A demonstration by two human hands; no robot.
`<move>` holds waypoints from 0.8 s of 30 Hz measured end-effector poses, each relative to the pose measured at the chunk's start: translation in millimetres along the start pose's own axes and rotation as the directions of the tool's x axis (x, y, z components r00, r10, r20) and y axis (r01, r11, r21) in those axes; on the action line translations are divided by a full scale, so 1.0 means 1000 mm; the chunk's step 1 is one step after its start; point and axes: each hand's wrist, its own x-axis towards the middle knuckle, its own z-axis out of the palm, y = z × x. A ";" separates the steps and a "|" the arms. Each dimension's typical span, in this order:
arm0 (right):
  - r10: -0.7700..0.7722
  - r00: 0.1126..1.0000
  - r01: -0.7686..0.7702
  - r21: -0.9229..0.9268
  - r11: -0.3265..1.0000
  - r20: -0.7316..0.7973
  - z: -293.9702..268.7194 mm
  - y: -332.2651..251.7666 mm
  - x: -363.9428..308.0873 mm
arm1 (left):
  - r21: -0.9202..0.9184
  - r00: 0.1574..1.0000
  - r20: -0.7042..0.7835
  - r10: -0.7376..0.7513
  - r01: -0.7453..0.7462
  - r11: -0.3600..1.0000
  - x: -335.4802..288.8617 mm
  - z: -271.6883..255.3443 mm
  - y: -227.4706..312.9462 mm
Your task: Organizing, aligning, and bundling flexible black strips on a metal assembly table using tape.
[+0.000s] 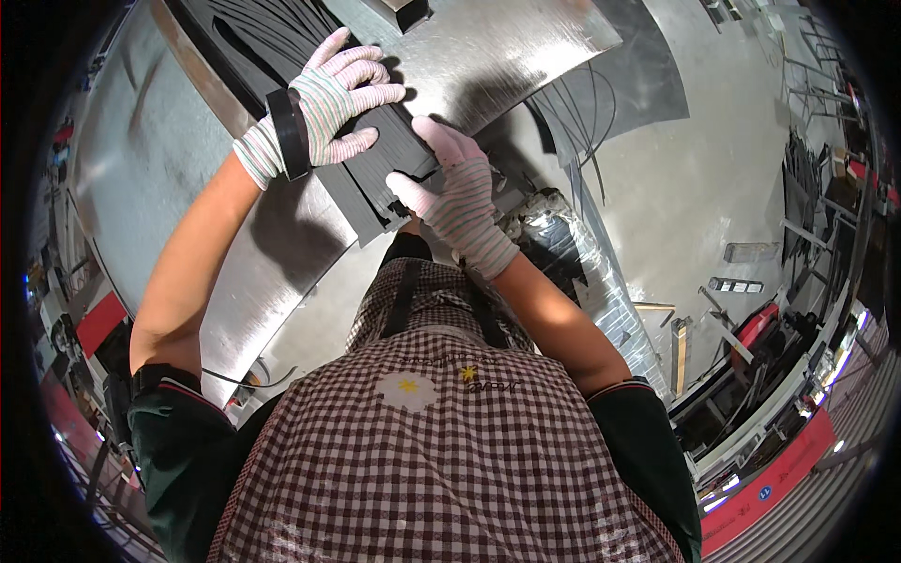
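At the upper left of the frame, your left hand (343, 98), in a white knitted glove with thin coloured stripes and a black band (289, 134) around the wrist, is above the long bundle of narrow, dark grey strips (394, 141). Its fingers are spread and grasp nothing; I cannot tell how firmly the palm presses. The bundle runs from the top edge of the frame down toward the upper centre. I judge that one strip is light and flexible, but the whole bundle is probably rather heavy, and the strips may slide over each other. It seems best to hold it across both long sides, near the end, so the strips remain together.

Just to the right, your right hand (450, 183), in a similar glove with pinkish fingertips, stands at the near end of the bundle. Thumb and fingers are apart, not clenched; I cannot tell if they touch it.

At the upper centre, the shiny silver metal plate (526, 56) has a bare edge; it could be sharp for your forearm. Further right, thin dark wires (582, 117) hang loosely and may catch a sleeve. The pale grey floor (723, 188) at the right gives wider room.
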 end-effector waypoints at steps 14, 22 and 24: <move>0.086 0.992 -0.102 0.196 0.975 0.088 0.003 -0.010 0.012 | 0.092 0.997 -0.026 -0.075 0.077 0.993 -0.001 0.018 -0.002; 0.157 0.982 -0.176 0.219 0.960 0.102 0.002 -0.006 0.010 | -0.149 0.678 -0.606 -0.417 0.418 0.896 -0.053 -0.029 0.080; 0.169 0.979 -0.190 0.219 0.957 0.113 0.003 -0.014 0.011 | -0.423 0.416 -0.573 -0.706 0.588 0.690 -0.077 -0.001 0.124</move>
